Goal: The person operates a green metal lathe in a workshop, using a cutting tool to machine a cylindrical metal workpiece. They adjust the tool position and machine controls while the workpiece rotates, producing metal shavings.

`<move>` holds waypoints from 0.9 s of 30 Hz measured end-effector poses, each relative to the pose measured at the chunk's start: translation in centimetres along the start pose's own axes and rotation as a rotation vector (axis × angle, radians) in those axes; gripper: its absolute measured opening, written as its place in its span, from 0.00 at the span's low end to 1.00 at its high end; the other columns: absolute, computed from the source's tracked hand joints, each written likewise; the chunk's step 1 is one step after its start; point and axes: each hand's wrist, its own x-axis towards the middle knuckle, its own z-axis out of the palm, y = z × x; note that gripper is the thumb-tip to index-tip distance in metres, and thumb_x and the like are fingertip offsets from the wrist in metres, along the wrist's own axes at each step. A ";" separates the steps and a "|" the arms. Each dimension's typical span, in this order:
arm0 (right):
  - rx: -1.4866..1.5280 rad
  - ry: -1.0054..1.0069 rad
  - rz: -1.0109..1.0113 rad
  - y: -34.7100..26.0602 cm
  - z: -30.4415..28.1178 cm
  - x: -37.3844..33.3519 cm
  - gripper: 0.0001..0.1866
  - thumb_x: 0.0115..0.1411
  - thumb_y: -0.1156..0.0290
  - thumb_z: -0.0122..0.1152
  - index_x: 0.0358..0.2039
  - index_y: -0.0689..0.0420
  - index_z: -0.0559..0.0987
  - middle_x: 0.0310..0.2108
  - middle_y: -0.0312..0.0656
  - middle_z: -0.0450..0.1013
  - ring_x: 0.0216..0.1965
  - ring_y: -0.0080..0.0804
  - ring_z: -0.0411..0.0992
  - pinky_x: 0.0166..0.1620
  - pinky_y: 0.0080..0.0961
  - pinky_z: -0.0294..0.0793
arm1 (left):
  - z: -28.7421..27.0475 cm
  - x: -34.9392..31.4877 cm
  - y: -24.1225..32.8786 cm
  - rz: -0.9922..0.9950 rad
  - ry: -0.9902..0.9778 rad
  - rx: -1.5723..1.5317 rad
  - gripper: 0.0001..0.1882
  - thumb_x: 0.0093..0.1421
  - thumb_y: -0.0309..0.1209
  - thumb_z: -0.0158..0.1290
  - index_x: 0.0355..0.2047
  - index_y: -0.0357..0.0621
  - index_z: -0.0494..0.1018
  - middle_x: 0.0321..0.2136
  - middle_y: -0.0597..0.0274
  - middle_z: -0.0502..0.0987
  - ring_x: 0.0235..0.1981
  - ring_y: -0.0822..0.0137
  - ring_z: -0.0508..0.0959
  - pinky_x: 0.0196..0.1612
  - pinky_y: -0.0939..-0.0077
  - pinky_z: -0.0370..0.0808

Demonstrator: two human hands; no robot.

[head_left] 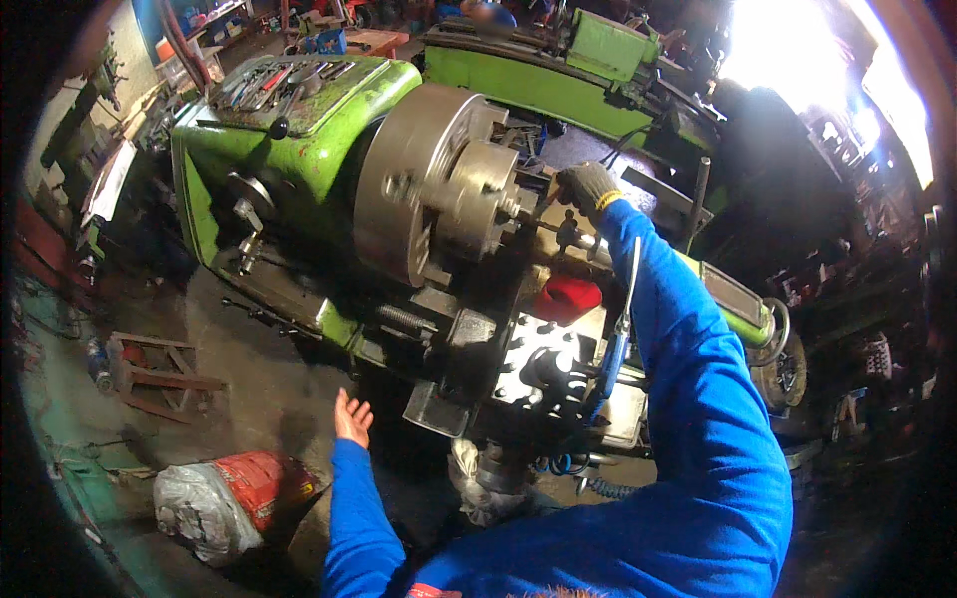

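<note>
My left hand [354, 417] is bare and held low, fingers apart, with nothing in it, left of the lathe carriage. My right hand [588, 187], in a grey knit glove with a yellow cuff, reaches across to the far side of the workpiece by the chuck. Its fingers look curled round something thin that I cannot make out. The large steel chuck [411, 184] grips a round metal workpiece [477, 194]. A bar [543, 225] runs from the workpiece toward my right sleeve. Under that forearm a blue air gun [613, 364] lies on the carriage.
The lathe's green headstock [299, 159] carries loose tools on top. A red object [568, 299] rests behind the bolted tool post [543, 367]. Another green machine [518, 85] stands beyond. At lower left are a red and white sack [229, 498] and a low metal frame [164, 379].
</note>
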 end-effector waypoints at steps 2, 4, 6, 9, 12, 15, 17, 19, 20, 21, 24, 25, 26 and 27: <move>-0.061 0.025 -0.122 0.0 0.0 0.9 0.06 0.59 0.66 0.64 0.29 0.51 0.87 0.23 0.44 0.82 0.26 0.40 0.83 0.30 0.36 0.80 | -3.1 -2.6 -1.7 -0.008 0.043 -0.030 0.55 0.63 0.64 0.58 0.78 0.47 0.47 0.69 0.52 0.61 0.63 0.49 0.71 0.67 0.50 0.63; -0.161 -0.064 -0.148 2.7 2.8 3.4 0.08 0.61 0.64 0.64 0.35 0.48 0.89 0.32 0.46 0.84 0.34 0.44 0.84 0.36 0.40 0.83 | -5.9 -4.6 -3.1 -0.011 0.064 -0.014 0.55 0.61 0.66 0.57 0.77 0.48 0.48 0.68 0.55 0.62 0.61 0.51 0.72 0.65 0.51 0.64; -0.226 -0.181 -0.217 5.5 5.5 4.2 0.10 0.62 0.62 0.63 0.39 0.46 0.90 0.37 0.47 0.85 0.39 0.46 0.84 0.40 0.43 0.83 | -8.0 -5.4 -4.9 -0.063 0.110 -0.015 0.55 0.62 0.66 0.56 0.78 0.49 0.48 0.69 0.53 0.61 0.64 0.51 0.71 0.67 0.50 0.62; -0.184 -0.198 0.025 3.3 4.3 5.1 0.15 0.63 0.56 0.62 0.45 0.46 0.89 0.43 0.47 0.84 0.44 0.50 0.84 0.46 0.46 0.83 | -12.8 -11.8 -5.9 -0.061 0.243 -0.025 0.52 0.63 0.65 0.55 0.77 0.52 0.49 0.71 0.52 0.61 0.68 0.49 0.67 0.69 0.51 0.61; -0.090 -0.209 -0.046 1.2 1.4 4.0 0.13 0.60 0.59 0.67 0.42 0.51 0.88 0.41 0.51 0.84 0.43 0.52 0.83 0.44 0.49 0.83 | -16.6 -18.5 -8.0 -0.048 0.386 -0.084 0.49 0.63 0.65 0.54 0.75 0.52 0.54 0.72 0.53 0.60 0.66 0.51 0.69 0.67 0.52 0.62; -0.109 -0.113 -0.104 3.5 2.4 3.9 0.12 0.57 0.63 0.70 0.39 0.55 0.87 0.36 0.51 0.84 0.40 0.53 0.84 0.40 0.47 0.83 | -19.6 -22.0 -9.2 -0.032 0.438 -0.064 0.43 0.64 0.64 0.53 0.69 0.53 0.60 0.69 0.54 0.64 0.62 0.53 0.72 0.65 0.52 0.65; -0.146 0.007 -0.129 3.0 2.2 3.0 0.10 0.58 0.64 0.69 0.38 0.54 0.87 0.35 0.50 0.84 0.39 0.53 0.84 0.40 0.47 0.83 | -19.9 -24.2 -10.4 -0.015 0.524 -0.077 0.39 0.63 0.64 0.53 0.66 0.54 0.64 0.64 0.56 0.68 0.58 0.54 0.75 0.62 0.52 0.67; -0.207 0.176 -0.128 4.2 3.6 2.5 0.08 0.58 0.66 0.67 0.36 0.53 0.88 0.37 0.47 0.84 0.41 0.49 0.84 0.43 0.44 0.84 | -20.2 -25.0 -10.2 -0.036 0.545 -0.089 0.35 0.63 0.63 0.54 0.62 0.56 0.67 0.52 0.61 0.74 0.51 0.57 0.78 0.56 0.55 0.69; -0.158 0.265 -0.177 4.1 4.1 2.2 0.08 0.58 0.67 0.66 0.36 0.52 0.88 0.38 0.47 0.84 0.42 0.48 0.84 0.45 0.42 0.84 | -20.5 -25.3 -10.5 -0.045 0.551 -0.070 0.35 0.63 0.63 0.55 0.62 0.57 0.67 0.50 0.63 0.74 0.50 0.58 0.78 0.55 0.56 0.69; -0.110 0.353 -0.223 4.1 5.0 1.4 0.08 0.58 0.68 0.65 0.36 0.52 0.88 0.39 0.47 0.84 0.43 0.47 0.83 0.46 0.40 0.84 | -20.8 -25.5 -10.7 -0.054 0.554 -0.049 0.35 0.63 0.63 0.55 0.62 0.57 0.67 0.49 0.64 0.74 0.48 0.58 0.78 0.53 0.57 0.70; 0.232 0.356 -0.079 4.1 6.6 -0.3 0.10 0.57 0.69 0.63 0.38 0.51 0.88 0.41 0.46 0.82 0.46 0.43 0.82 0.50 0.38 0.82 | -20.1 -24.5 -11.0 -0.101 0.563 0.089 0.34 0.63 0.61 0.56 0.61 0.56 0.69 0.46 0.66 0.75 0.45 0.60 0.79 0.51 0.57 0.71; 0.175 0.401 -0.166 3.1 6.2 -1.2 0.10 0.57 0.69 0.62 0.38 0.51 0.88 0.40 0.46 0.82 0.45 0.44 0.82 0.49 0.38 0.83 | -20.8 -24.6 -11.6 -0.123 0.556 0.145 0.34 0.63 0.61 0.56 0.62 0.56 0.69 0.46 0.66 0.75 0.46 0.60 0.79 0.51 0.57 0.71; 0.109 0.454 -0.251 2.5 5.4 -2.1 0.10 0.58 0.69 0.62 0.38 0.51 0.88 0.40 0.46 0.82 0.45 0.44 0.82 0.48 0.39 0.83 | -20.6 -24.0 -11.8 -0.141 0.539 0.199 0.35 0.63 0.61 0.57 0.62 0.56 0.69 0.46 0.66 0.75 0.46 0.59 0.79 0.50 0.57 0.71; 0.207 0.483 -0.173 4.1 5.8 -2.2 0.10 0.58 0.68 0.62 0.38 0.53 0.87 0.39 0.47 0.82 0.44 0.46 0.82 0.48 0.39 0.82 | -19.3 -22.3 -10.9 -0.115 0.506 0.299 0.37 0.63 0.57 0.59 0.66 0.52 0.68 0.48 0.63 0.76 0.44 0.59 0.80 0.44 0.57 0.74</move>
